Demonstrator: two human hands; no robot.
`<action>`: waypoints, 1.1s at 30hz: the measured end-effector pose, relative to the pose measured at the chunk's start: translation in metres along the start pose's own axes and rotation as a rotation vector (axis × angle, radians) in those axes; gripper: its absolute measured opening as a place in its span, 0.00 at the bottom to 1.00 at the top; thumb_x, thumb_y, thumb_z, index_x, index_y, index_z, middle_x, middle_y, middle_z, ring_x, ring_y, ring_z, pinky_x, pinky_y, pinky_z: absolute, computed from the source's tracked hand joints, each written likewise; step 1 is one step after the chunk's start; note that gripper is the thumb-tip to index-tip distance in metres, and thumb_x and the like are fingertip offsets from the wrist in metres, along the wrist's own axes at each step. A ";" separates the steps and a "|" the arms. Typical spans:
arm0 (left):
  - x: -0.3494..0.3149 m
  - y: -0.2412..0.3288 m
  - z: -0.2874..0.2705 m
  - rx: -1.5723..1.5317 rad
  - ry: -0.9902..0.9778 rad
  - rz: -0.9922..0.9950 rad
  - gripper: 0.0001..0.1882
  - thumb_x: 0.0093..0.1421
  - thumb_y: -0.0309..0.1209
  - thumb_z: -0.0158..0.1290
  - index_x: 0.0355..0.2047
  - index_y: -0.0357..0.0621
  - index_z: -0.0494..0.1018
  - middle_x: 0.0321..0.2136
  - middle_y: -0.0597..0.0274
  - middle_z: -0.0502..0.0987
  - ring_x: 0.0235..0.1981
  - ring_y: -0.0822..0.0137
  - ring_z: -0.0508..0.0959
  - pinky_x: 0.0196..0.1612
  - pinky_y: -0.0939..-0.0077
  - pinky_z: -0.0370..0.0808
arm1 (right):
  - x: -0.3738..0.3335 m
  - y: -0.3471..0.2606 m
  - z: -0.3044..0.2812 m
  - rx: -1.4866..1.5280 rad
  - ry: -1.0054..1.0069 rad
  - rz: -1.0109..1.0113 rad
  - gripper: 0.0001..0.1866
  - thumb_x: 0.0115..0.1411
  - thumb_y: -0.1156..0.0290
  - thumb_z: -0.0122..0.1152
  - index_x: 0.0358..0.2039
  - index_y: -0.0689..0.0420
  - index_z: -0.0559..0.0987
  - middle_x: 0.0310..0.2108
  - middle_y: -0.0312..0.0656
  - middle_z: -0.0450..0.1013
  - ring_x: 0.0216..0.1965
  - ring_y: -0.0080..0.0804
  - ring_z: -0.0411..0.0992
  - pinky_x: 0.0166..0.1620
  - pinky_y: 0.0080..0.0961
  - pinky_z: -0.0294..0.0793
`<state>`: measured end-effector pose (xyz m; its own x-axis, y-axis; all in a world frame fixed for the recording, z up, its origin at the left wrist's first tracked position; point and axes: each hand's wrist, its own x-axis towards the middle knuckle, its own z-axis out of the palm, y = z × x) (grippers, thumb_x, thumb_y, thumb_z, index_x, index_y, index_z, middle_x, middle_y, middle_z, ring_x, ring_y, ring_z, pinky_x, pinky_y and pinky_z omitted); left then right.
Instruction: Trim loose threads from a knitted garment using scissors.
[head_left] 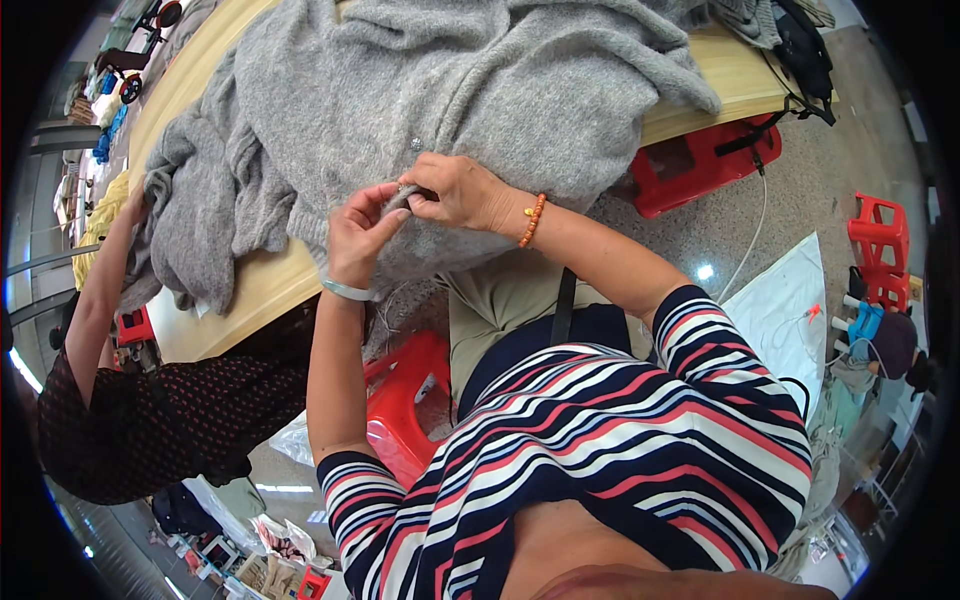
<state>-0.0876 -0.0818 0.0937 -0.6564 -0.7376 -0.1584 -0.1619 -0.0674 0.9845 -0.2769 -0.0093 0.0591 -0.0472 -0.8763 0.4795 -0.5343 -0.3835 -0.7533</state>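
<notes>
A large grey knitted sweater [390, 90] lies bunched over the table and hangs down over its near edge. My left hand [358, 238] pinches a small fold of its edge between thumb and fingers. Close against it, my right hand [458, 190] grips the same fold, fingers bent and pressed together. Any small tool or thread in the fingers is too small to make out. Just above my right hand, a small shiny button-like spot [416, 144] shows on the knit.
The pale wooden table [265, 292] runs beneath the knitwear. At the left, a co-worker in a dark patterned top [190, 410] reaches an arm to the grey cloth. Red stools [408, 385] stand below and at right. A black bag [800, 55] hangs at the table's right end; a white sheet [775, 310] covers some floor.
</notes>
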 end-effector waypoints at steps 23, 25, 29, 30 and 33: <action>0.007 -0.026 0.000 0.373 0.175 0.153 0.06 0.58 0.25 0.55 0.35 0.36 0.77 0.24 0.67 0.78 0.27 0.78 0.73 0.33 0.79 0.72 | 0.002 -0.001 -0.003 -0.111 -0.285 0.041 0.09 0.54 0.71 0.58 0.36 0.60 0.78 0.35 0.50 0.72 0.37 0.52 0.74 0.41 0.43 0.75; 0.008 -0.026 0.000 0.282 0.159 0.060 0.06 0.59 0.24 0.55 0.35 0.36 0.77 0.24 0.68 0.77 0.27 0.79 0.72 0.33 0.78 0.71 | 0.002 -0.003 -0.005 -0.073 -0.257 0.058 0.08 0.55 0.71 0.58 0.34 0.60 0.77 0.35 0.50 0.71 0.36 0.52 0.74 0.41 0.43 0.75; 0.008 -0.021 0.004 0.315 0.157 0.100 0.05 0.59 0.24 0.55 0.35 0.37 0.77 0.25 0.62 0.78 0.26 0.73 0.74 0.32 0.75 0.72 | 0.001 -0.004 -0.002 -0.084 -0.223 0.076 0.07 0.55 0.71 0.58 0.32 0.61 0.76 0.34 0.50 0.71 0.36 0.52 0.75 0.41 0.43 0.75; 0.006 -0.018 0.006 0.484 0.168 0.208 0.05 0.60 0.23 0.54 0.36 0.37 0.76 0.27 0.62 0.78 0.28 0.72 0.75 0.34 0.76 0.72 | 0.001 -0.003 -0.001 -0.119 -0.224 0.067 0.07 0.55 0.72 0.57 0.32 0.61 0.76 0.34 0.51 0.71 0.36 0.52 0.75 0.40 0.43 0.75; 0.001 -0.014 0.013 0.710 0.194 0.378 0.04 0.61 0.22 0.52 0.36 0.37 0.75 0.29 0.58 0.78 0.29 0.66 0.77 0.36 0.74 0.73 | -0.001 -0.004 0.002 -0.204 -0.232 0.060 0.07 0.55 0.74 0.58 0.33 0.62 0.75 0.34 0.50 0.70 0.35 0.51 0.75 0.39 0.42 0.75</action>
<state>-0.0957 -0.0725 0.0788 -0.6315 -0.7328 0.2532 -0.4254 0.6005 0.6770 -0.2725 -0.0076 0.0610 0.0976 -0.9476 0.3040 -0.6959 -0.2834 -0.6599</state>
